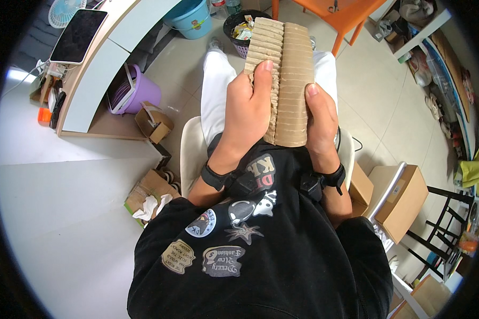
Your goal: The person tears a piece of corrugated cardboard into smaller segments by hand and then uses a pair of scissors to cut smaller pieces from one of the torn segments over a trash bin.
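Both my hands hold a piece of ribbed corrugated cardboard [295, 79] above my lap. Its right part is curved into a rounded, smoother surface with cross creases; the left part shows rough, raised ridges. My left hand [249, 105] grips the left edge, with the thumb lying on the ridged part. On the right edge, my right hand [322, 115] presses with its thumb near the curved part. The fingers of both hands are mostly hidden behind the cardboard. A black strap with a small device sits at each wrist.
A waste bin [241, 47] stands beyond my knees, beside a blue bucket [195, 30]. An orange chair [337, 18] is at the far right. The curved desk [121, 32] bears a tablet [79, 36]. Cardboard boxes [401, 203] stand at my right.
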The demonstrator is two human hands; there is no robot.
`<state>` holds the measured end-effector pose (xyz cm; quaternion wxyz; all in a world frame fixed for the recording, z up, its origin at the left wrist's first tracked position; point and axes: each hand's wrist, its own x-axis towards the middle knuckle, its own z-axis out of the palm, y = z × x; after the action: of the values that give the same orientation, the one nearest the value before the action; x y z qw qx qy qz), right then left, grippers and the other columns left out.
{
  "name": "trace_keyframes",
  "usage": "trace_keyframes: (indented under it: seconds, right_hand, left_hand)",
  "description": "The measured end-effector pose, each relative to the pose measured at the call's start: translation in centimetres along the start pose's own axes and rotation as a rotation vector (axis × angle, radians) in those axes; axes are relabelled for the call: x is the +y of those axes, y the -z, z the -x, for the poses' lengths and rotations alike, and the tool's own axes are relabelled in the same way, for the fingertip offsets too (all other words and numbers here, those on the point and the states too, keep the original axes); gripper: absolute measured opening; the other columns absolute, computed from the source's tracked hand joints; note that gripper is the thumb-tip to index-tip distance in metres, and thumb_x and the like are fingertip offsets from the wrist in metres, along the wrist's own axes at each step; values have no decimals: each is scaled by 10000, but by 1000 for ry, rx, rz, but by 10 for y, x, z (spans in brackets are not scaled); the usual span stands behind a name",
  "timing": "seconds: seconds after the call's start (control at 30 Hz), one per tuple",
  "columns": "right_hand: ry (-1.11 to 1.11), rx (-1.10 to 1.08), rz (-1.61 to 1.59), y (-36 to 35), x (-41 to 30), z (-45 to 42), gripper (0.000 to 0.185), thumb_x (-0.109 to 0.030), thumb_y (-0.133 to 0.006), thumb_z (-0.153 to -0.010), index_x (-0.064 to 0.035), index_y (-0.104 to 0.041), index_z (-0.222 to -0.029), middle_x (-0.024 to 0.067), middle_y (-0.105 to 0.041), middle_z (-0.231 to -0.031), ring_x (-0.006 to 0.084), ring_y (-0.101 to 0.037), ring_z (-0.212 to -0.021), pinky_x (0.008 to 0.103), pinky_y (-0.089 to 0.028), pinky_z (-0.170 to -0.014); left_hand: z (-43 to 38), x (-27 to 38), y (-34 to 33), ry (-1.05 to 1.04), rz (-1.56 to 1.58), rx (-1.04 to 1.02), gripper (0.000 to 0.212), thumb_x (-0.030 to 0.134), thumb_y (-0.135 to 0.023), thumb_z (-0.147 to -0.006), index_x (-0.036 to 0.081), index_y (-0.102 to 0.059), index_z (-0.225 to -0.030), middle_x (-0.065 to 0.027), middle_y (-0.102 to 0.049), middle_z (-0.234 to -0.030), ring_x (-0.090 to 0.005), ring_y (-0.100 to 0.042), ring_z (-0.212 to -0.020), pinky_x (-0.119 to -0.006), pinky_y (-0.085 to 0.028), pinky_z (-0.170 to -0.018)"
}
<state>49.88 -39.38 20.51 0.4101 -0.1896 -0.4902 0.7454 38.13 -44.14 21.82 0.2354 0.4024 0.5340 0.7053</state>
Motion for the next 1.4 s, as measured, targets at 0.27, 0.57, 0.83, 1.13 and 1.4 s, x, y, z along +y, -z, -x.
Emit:
trace_keyframes:
  seconds: [0.27,0.57,0.83,1.13,1.4]
  right_hand:
    - [-10,40,-126,-3,2,0,440,-328,-450,-1011,68,-561,-1167,128,-644,-1045,150,-608,-905,276,-479,-813]
    - [-52,17,-257,-1,4,-2,484,-346,-408,-1006,46,-509,-1270,165,-627,-1147,215,-631,-1004,326,-496,-893]
    - [-74,85,-210,2,-6,0,475,-340,-443,-979,46,-534,-1242,156,-636,-1124,213,-623,-989,316,-481,-897]
    - [123,113,417,-6,-23,-11,305,-222,-578,-956,54,-609,-1080,102,-646,-1034,113,-569,-871,270,-467,-746]
    - [246,40,475,-5,-12,-12,210,-118,-536,-948,61,-615,-1024,54,-628,-939,98,-538,-824,243,-438,-718]
  left_hand:
    - [2,4,-3,149,266,0,335,246,-450,-1040,-40,-618,-991,-22,-636,-850,-47,-537,-747,-226,-454,-663]
    - [2,7,-3,345,512,-13,344,278,-499,-1011,-17,-578,-1168,-70,-657,-1022,-115,-632,-862,-250,-504,-773]
    - [0,14,-4,379,510,109,324,271,-494,-1019,-32,-607,-1040,-44,-662,-829,-102,-619,-666,-253,-510,-618]
    - [-9,2,4,-383,-520,-85,233,212,-647,-898,-4,-626,-984,-185,-652,-742,-380,-634,-655,-395,-495,-562]
    - [-10,4,0,-143,-298,-42,283,253,-673,-882,-14,-650,-971,-161,-700,-836,-281,-685,-738,-343,-519,-659]
